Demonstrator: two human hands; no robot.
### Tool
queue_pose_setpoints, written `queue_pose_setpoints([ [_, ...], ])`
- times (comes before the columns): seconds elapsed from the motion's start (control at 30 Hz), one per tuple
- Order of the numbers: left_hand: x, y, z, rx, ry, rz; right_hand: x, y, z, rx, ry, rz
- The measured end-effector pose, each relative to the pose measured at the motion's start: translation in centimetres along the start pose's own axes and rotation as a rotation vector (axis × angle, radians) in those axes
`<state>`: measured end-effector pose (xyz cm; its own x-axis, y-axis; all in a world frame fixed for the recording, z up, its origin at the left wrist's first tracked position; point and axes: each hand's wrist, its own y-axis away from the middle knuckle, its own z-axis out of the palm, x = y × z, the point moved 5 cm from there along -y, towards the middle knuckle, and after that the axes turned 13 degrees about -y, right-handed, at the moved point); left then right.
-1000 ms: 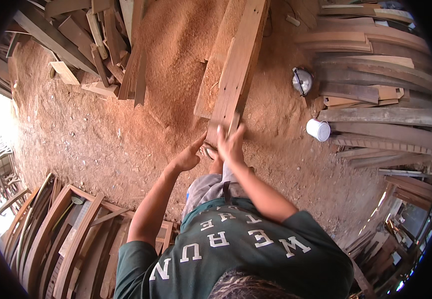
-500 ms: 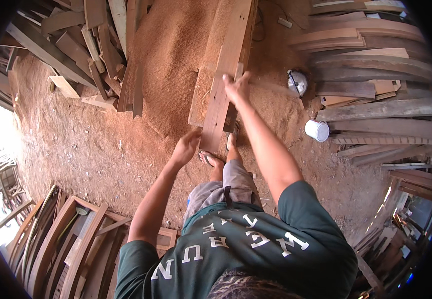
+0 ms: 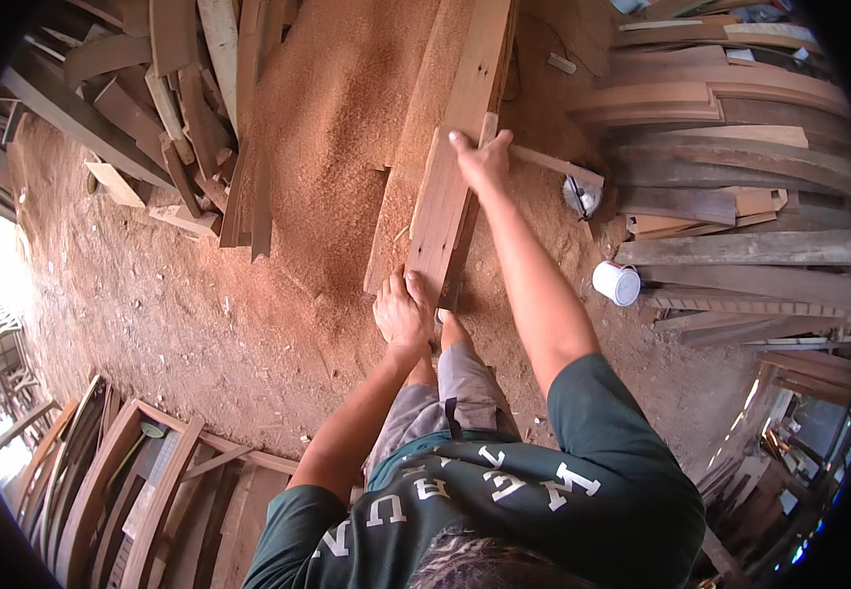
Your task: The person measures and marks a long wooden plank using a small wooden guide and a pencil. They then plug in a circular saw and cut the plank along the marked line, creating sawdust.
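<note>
A long reddish-brown wooden plank [image 3: 440,211] with small dark holes lies lengthwise in front of me, its near end toward my legs. At that end my left hand [image 3: 404,312] closes on the plank's left corner, thumb on top; some of its fingertips are hidden. Farther along, my right hand [image 3: 484,162] grips the right edge, with the thumb over the upper face and the other fingers at the side. Under and left of the plank is a sawdust-covered timber [image 3: 396,231].
Sawdust [image 3: 312,147] is heaped on the left. A round metallic tool [image 3: 582,194] and a white bucket [image 3: 617,283] stand on the right, near stacked boards [image 3: 740,245]. More timber [image 3: 194,88] leans at the far left, and curved wooden frames [image 3: 165,481] lie at the near left.
My left hand has moved in to the right and closed on the plank's near end. My right hand keeps its hold on the edge. The whole view has shifted slightly.
</note>
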<state>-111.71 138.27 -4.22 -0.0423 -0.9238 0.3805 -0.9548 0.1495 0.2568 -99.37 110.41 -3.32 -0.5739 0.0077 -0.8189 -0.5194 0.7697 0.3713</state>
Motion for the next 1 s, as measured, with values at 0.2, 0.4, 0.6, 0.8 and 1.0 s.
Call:
queue_pose_setpoints([
  [0.2,0.4,-1.6,-0.2,0.084,0.016,0.008,1.1,1.1,1.0,0.000,0.072,-0.053],
  [0.4,0.5,-1.9,-0.4,0.014,0.023,-0.005,4.0,9.9,1.3,-0.100,-0.099,0.107],
  [0.6,1.0,-1.6,-0.2,-0.017,-0.046,-0.004,-4.0,-5.9,0.5,0.068,0.136,-0.011],
  [0.8,1.5,-1.6,-0.6,-0.009,-0.110,-0.002,-11.7,-25.9,0.0,0.030,-0.055,-0.111],
  [1.0,1.5,-2.2,-1.1,0.012,-0.196,-0.063,-15.4,-31.8,0.1,0.003,-0.056,-0.108],
])
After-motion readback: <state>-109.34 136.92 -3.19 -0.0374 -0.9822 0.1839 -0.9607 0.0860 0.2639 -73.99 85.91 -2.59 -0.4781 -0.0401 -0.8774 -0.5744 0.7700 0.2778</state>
